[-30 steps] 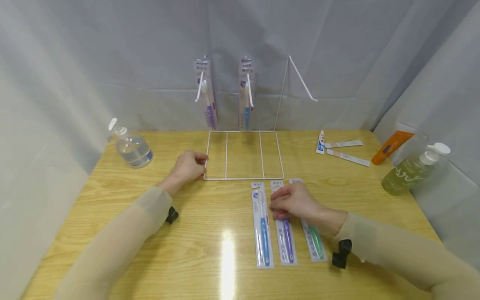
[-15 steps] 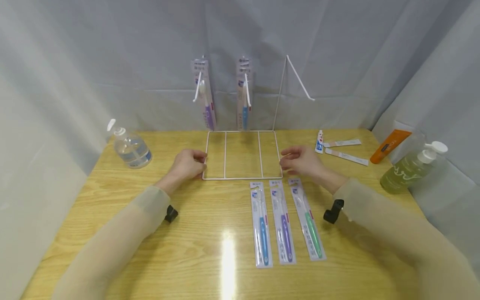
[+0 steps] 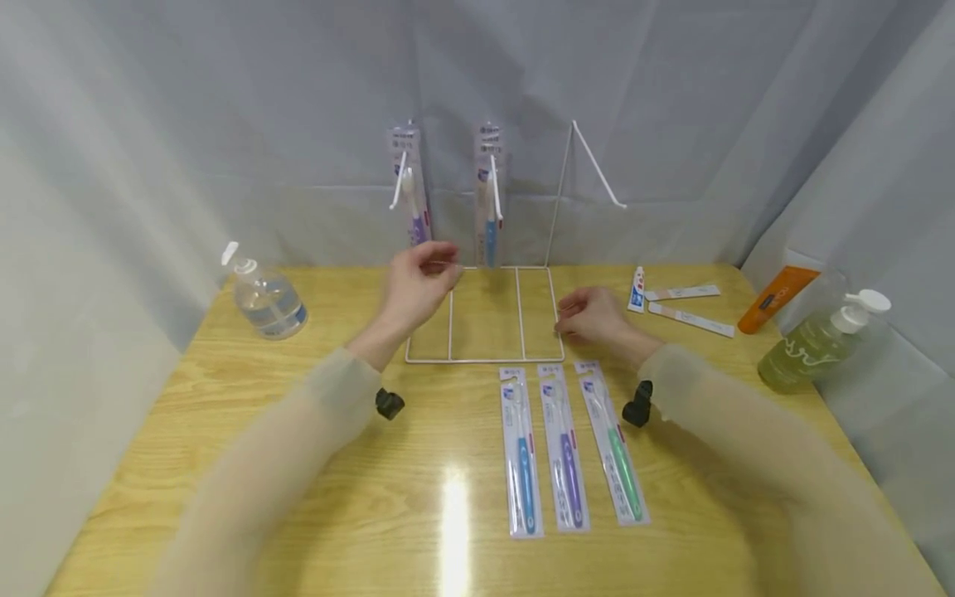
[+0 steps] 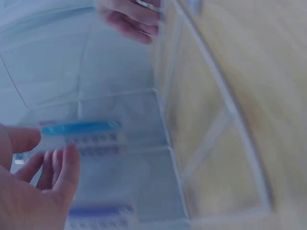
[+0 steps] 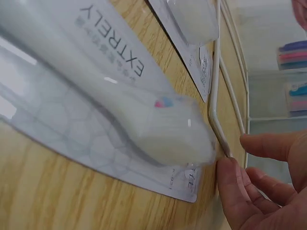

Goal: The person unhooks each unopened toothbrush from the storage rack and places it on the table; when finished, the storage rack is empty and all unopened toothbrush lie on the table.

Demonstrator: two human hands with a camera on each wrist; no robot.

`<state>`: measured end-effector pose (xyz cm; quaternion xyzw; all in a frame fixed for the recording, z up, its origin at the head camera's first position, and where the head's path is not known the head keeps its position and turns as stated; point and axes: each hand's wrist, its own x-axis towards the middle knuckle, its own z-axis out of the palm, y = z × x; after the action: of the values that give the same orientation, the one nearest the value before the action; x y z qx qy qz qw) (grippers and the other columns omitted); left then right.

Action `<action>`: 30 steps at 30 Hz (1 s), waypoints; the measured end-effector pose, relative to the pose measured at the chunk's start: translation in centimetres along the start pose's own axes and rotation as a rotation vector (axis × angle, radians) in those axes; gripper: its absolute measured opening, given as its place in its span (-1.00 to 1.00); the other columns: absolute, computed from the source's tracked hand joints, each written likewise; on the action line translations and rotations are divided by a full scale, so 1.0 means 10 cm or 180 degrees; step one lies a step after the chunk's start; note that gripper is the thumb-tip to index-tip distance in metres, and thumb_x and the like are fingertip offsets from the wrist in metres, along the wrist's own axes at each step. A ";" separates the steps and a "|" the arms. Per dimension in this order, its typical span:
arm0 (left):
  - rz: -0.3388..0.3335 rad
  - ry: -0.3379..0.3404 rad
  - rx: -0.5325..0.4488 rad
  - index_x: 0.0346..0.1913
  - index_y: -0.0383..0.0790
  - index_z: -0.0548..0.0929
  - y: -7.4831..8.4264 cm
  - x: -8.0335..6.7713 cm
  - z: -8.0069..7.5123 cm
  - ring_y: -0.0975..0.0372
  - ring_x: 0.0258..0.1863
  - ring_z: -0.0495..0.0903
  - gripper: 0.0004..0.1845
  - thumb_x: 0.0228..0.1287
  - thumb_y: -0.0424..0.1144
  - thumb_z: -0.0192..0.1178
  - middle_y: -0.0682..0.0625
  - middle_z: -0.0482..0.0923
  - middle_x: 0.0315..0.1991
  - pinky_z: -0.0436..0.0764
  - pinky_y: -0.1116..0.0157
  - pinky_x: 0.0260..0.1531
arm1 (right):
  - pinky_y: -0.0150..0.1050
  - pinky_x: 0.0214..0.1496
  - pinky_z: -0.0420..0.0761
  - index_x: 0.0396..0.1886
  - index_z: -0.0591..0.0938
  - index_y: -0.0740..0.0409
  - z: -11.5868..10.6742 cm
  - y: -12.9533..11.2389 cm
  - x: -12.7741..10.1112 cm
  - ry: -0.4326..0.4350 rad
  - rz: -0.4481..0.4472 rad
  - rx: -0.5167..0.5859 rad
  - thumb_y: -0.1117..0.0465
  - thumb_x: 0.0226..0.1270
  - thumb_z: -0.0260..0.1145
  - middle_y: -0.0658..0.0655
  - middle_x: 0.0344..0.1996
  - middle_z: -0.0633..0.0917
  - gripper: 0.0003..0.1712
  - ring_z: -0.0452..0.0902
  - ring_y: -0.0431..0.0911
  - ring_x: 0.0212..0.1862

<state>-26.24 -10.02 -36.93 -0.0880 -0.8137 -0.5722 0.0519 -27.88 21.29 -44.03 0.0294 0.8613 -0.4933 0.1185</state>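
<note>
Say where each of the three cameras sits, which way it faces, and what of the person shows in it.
Head: worn on the head, looking forward and down at the table and wire rack; both sleeves, left hand and right hand show.
Left wrist: looks past the left hand's fingers at the hanging toothbrush packs; blurred.
Right wrist: low over the table, facing the rack's corner; right fingertips beside a packaged toothbrush.
Shared: the wire rack appears in all three.

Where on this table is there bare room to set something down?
Bare wood lies between the clear pump bottle and the wire rack, and left of the packaged toothbrushes. It is crowded around the tubes and green bottle.
</note>
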 end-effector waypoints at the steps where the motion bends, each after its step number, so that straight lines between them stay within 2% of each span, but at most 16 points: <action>1: 0.0096 0.0101 -0.0082 0.39 -0.37 0.69 0.05 0.03 0.05 -0.14 0.25 0.81 -0.55 0.50 -0.40 0.38 -0.33 0.75 0.33 0.90 0.12 0.23 | -0.41 -0.25 0.88 0.26 0.72 0.40 0.01 0.00 0.01 -0.0007 -0.0009 -0.0041 0.43 0.29 0.60 0.24 -0.06 0.82 -0.47 0.70 -0.25 -0.34; 4: 0.0292 0.0355 -0.0427 0.43 -0.39 0.63 0.18 0.14 0.18 -0.20 0.34 0.74 -0.50 0.49 -0.43 0.40 -0.36 0.68 0.40 0.83 0.00 0.39 | -0.41 -0.24 0.87 0.25 0.73 0.37 0.02 0.00 0.02 -0.0025 -0.0030 -0.0191 0.43 0.27 0.61 0.28 -0.02 0.82 -0.46 0.71 -0.23 -0.33; 7: 0.0382 0.0540 -0.0681 0.48 -0.41 0.58 0.25 0.26 0.30 -0.24 0.41 0.68 -0.44 0.48 -0.45 0.41 -0.38 0.61 0.46 0.79 -0.02 0.46 | -0.42 -0.24 0.87 0.22 0.74 0.38 0.03 0.01 0.02 -0.0021 -0.0073 -0.0270 0.44 0.24 0.61 0.27 -0.04 0.82 -0.47 0.70 -0.25 -0.34; 10: 0.0351 0.0672 -0.0698 0.50 -0.36 0.57 0.31 0.34 0.39 -0.18 0.43 0.68 -0.43 0.50 -0.42 0.41 -0.32 0.62 0.46 0.78 0.06 0.49 | -0.42 -0.28 0.86 0.18 0.75 0.41 0.04 0.01 0.03 0.0009 -0.0129 -0.0286 0.46 0.22 0.61 0.23 -0.11 0.82 -0.50 0.68 -0.28 -0.39; 17: 0.0229 0.0933 -0.0698 0.35 -0.34 0.67 0.37 0.45 0.54 -0.07 0.30 0.76 -0.59 0.51 -0.40 0.40 -0.29 0.73 0.32 0.82 0.14 0.39 | -0.44 -0.32 0.85 0.16 0.77 0.42 0.05 0.01 0.03 0.0022 -0.0145 -0.0228 0.47 0.21 0.60 0.20 -0.16 0.81 -0.52 0.68 -0.30 -0.42; 25: 0.0339 0.1031 -0.0681 0.20 -0.44 0.73 0.36 0.51 0.58 -0.06 0.10 0.77 -0.70 0.50 -0.43 0.37 -0.34 0.78 0.17 0.88 0.10 0.26 | -0.44 -0.31 0.84 0.14 0.78 0.38 0.08 -0.02 0.03 0.0020 -0.0138 -0.0303 0.44 0.23 0.62 0.18 -0.16 0.81 -0.54 0.69 -0.29 -0.39; 30: 0.0286 0.0931 -0.0778 0.17 -0.42 0.74 0.41 0.52 0.61 0.00 0.05 0.77 -0.75 0.52 -0.45 0.35 -0.34 0.79 0.17 0.89 0.15 0.20 | -0.42 -0.30 0.86 0.14 0.78 0.39 0.08 -0.01 0.04 0.0016 -0.0131 -0.0282 0.44 0.23 0.63 0.19 -0.16 0.83 -0.54 0.70 -0.29 -0.40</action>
<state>-30.37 -2.52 -34.25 -0.0459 -0.7172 -0.6705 0.1841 -28.11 20.47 -44.40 0.0075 0.8829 -0.4570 0.1074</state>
